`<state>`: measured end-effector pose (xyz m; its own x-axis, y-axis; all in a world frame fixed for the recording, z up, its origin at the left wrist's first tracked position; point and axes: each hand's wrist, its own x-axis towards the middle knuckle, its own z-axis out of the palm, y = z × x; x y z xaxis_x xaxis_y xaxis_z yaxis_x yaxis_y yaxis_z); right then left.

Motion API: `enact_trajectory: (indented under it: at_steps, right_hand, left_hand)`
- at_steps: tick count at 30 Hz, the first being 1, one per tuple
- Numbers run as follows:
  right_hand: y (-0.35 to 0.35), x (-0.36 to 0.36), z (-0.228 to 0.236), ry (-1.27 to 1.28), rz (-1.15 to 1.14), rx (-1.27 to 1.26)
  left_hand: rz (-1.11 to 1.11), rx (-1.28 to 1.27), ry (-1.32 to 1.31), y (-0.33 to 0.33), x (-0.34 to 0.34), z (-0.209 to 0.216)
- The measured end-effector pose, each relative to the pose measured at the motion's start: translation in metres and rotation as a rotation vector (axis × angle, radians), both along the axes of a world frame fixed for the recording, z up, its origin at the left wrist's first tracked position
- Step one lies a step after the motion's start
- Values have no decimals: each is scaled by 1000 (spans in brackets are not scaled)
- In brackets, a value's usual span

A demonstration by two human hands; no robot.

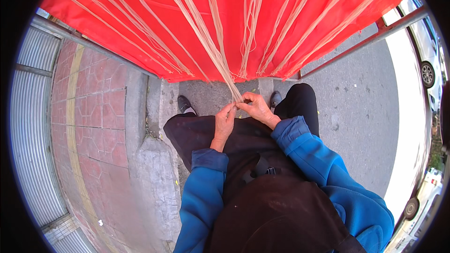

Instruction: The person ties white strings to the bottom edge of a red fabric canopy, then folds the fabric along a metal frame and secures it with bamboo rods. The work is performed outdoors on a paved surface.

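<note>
A bundle of long pale strands (217, 58) runs down from the top over a red cloth (154, 23) and ends between my two hands. My left hand (225, 124) pinches the lower tips with thumb and forefinger. Close beside it, my right hand (256, 108) closes on the same bundle just above, its fingertips nearly touching those of the left. Other groups of pale strands (251, 23) hang over the cloth to both sides, with frayed ends near its lower edge. What lies inside the pinched fingers is partly hidden.
Metal rails (361, 47) frame the red cloth on both sides. Reddish paving (101, 112) and a stone kerb (137, 107) lie to the left, beside a corrugated metal shutter (33, 98). Grey asphalt (356, 126) spreads to the right, with parked white vehicles (424, 206) beyond. My dark shoes (187, 105) stand below the cloth.
</note>
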<state>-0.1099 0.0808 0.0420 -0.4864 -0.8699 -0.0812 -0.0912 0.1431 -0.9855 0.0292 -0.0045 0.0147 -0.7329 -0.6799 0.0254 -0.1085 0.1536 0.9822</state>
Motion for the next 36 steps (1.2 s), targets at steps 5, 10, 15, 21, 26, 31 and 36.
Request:
enact_trajectory:
  at_steps: [5,10,15,21,26,31,36]
  right_hand:
    - [-1,3,-1,-112,-8,-65]
    - [0,0,-3,-29,-31,-30]
    - [4,-19,-12,-65,-138,62]
    - [19,-73,-17,-99,-426,-22]
    - [45,-123,-8,-180,-656,-147]
    - [67,-166,10,-177,-784,-265]
    - [79,-193,22,-115,-950,-369]
  left_hand:
    - [-15,62,21,-2,0,1]
    - [-16,74,42,-2,0,1]
    - [130,70,16,-14,2,-3]
    - [454,228,71,-47,23,-12]
    - [638,332,195,-71,39,-16]
    - [763,395,375,-84,47,-11]
    - [832,403,430,-86,49,-7]
